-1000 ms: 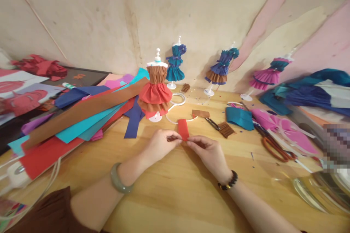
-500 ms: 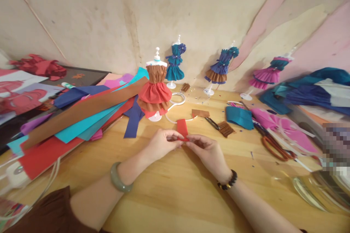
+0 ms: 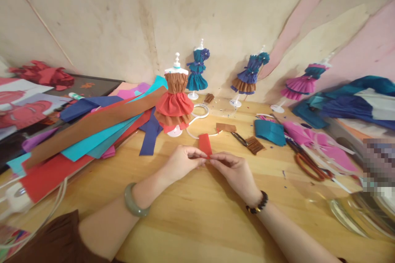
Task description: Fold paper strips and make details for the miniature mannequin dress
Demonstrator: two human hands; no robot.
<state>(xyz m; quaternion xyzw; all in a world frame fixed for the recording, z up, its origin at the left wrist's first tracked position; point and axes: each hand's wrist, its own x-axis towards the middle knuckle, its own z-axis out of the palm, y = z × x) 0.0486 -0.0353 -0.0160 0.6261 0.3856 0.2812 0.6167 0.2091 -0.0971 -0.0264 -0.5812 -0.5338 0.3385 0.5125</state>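
Note:
Between my hands is a small red strip of crepe paper (image 3: 205, 144), its near end pinched and its far end resting toward the back of the table. My left hand (image 3: 187, 163) grips the left corner of that end between thumb and fingers. On the right corner, my right hand (image 3: 231, 170) pinches in the same way, with the fingertips of both hands nearly touching. Just beyond stands a miniature dress form (image 3: 174, 100) in a brown bodice and tiered red and brown skirt. A white cord (image 3: 194, 136) curves behind the strip.
Layered coloured paper strips (image 3: 98, 127) cover the left side. Orange-handled scissors (image 3: 311, 167) lie at right near a glass bowl (image 3: 361, 213). Tweezers (image 3: 240, 138), pleated brown paper (image 3: 255, 145) and folded teal paper (image 3: 270, 132) sit right of centre. Several dressed forms (image 3: 197, 70) stand along the wall.
Almost nothing differs. Both hands keep their pinch on the red strip, whose near edge looks slightly more gathered between the fingertips.

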